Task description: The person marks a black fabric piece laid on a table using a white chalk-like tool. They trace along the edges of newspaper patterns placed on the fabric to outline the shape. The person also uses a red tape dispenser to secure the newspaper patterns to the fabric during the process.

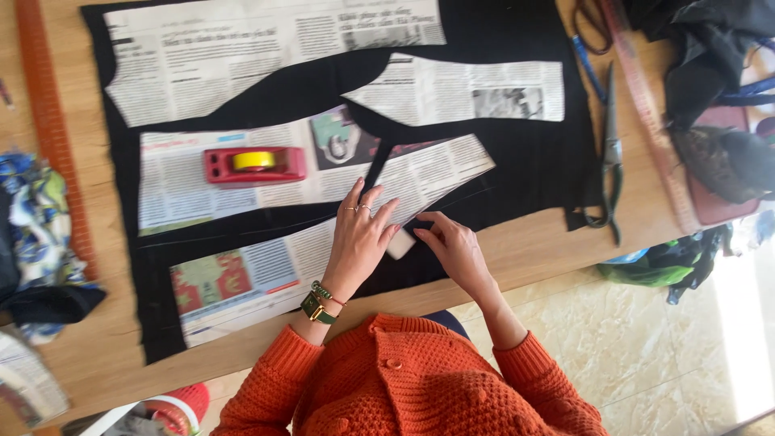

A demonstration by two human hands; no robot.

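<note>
My left hand (359, 238), with rings and a green watch, lies flat with fingers spread on a newspaper pattern piece (266, 270). The paper rests on black fabric (525, 161) spread over the wooden table (517, 250). My right hand (452, 246) is beside it at the paper's right edge, its fingertips pinching a small white chalk-like block (401, 242) against the fabric. Three more newspaper pieces lie higher on the cloth, one at the top (266, 40), one at the right (468, 90) and one in the middle (186, 182).
A red tape dispenser (254, 165) with a yellow roll sits on the middle paper piece. Scissors (611, 153) and a measuring tape (650, 113) lie to the right, near a dark cloth pile (718, 73). An orange ruler (50, 129) and patterned fabric (36, 218) are at the left.
</note>
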